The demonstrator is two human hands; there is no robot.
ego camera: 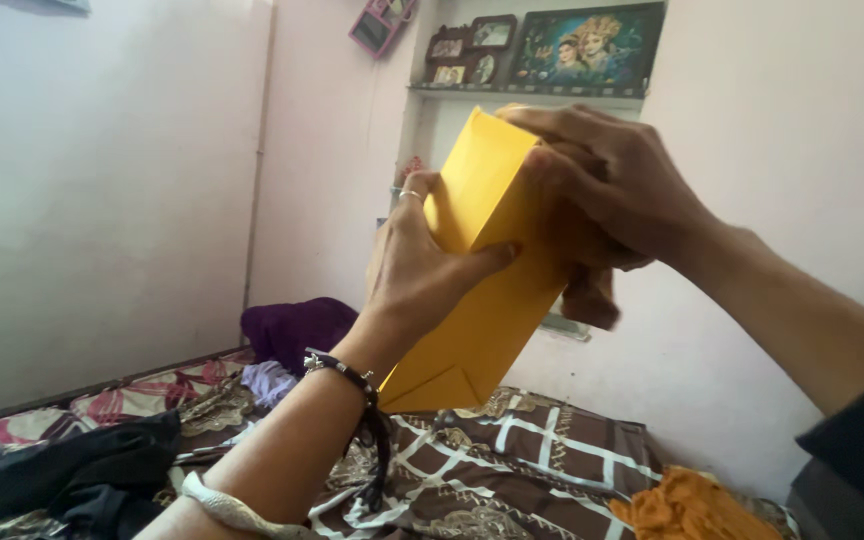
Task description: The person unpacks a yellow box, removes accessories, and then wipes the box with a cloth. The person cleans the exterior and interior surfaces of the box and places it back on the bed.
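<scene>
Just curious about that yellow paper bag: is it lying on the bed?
No, the yellow paper bag is held up in the air by both hands, above the patterned bedspread.

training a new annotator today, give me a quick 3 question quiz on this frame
1. True or false: both hands grip the yellow paper bag.
2. Which hand wears a ring: A left hand, B right hand?
3. What orange thing lies on the bed at lower right?

Key: 1 true. 2 A. 3 a crumpled orange cloth.
</scene>
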